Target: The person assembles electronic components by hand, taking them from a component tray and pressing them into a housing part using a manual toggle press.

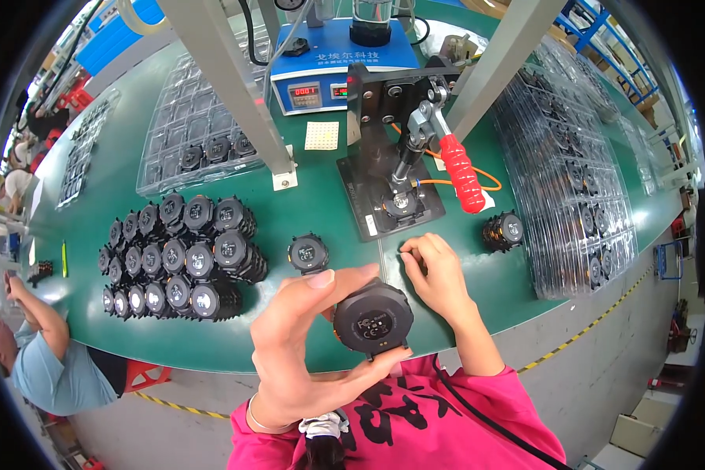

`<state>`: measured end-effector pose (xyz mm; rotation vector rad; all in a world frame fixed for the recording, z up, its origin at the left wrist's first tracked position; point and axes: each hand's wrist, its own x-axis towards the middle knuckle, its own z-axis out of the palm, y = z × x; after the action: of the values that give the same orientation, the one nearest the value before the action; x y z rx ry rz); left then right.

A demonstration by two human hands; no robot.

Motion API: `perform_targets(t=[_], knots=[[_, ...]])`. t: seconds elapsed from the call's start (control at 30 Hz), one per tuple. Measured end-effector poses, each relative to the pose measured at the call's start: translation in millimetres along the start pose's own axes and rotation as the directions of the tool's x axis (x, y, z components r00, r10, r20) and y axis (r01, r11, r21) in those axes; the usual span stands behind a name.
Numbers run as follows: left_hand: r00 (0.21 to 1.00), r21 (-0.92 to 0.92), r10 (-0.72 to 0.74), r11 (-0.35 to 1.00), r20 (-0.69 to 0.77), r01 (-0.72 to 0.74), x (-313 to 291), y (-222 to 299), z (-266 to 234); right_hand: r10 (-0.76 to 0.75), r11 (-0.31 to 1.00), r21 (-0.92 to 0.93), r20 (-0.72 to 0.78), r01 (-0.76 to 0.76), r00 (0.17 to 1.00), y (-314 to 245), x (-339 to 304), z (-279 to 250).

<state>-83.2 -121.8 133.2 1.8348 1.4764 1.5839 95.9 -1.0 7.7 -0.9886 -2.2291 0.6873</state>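
Note:
My left hand (290, 345) grips a black round smartwatch body (374, 319) between thumb and fingers, raised close to me with its back cover turned up. My right hand (437, 274) lies on the green table with its fingers curled in, and nothing shows in them. Just beyond it stands a lever press (415, 149) with a red handle (462, 176). Under its plunger sits another watch body (401, 205). A short stack of watch bodies (308, 254) stands left of the press, partly behind my left hand.
Rows of stacked watch bodies (172, 258) fill the table's left. Clear plastic trays (564, 180) are piled at right, near a small watch stack (503, 230). A blue tester (345, 59) and metal posts (243, 86) stand behind. Another person (63, 352) sits at far left.

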Motion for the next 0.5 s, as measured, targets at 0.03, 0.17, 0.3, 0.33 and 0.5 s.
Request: perform_targets(t=[0.03, 0.17, 0.3, 0.33, 0.5], knots=[[1.0, -0.004, 0.001, 1.0, 0.001, -0.001, 0, -1, 1, -0.002, 1.0, -0.007, 0.0, 0.002, 1.0, 1, 0, 0], [0.988, -0.498, -0.149, 0.86, -0.041, 0.109, -6, -9, 6, -0.002, 1.0, -0.011, 0.003, 0.002, 1.0, -1, 1, 0], [0.9, -0.967, -0.355, -0.126, 0.253, 0.222, -11, -16, 19, 0.015, 1.0, -0.006, 0.018, -0.014, 1.0, -4, 0, -1], [0.9, -0.967, -0.356, -0.125, 0.253, 0.222, -11, -15, 18, 0.021, 1.0, -0.003, 0.029, -0.021, 0.999, -5, 0, -1], [0.883, -0.952, -0.363, -0.181, 0.297, 0.246, -11, -18, 23, 0.004, 1.0, 0.011, 0.014, -0.004, 1.0, -4, 0, -1]])
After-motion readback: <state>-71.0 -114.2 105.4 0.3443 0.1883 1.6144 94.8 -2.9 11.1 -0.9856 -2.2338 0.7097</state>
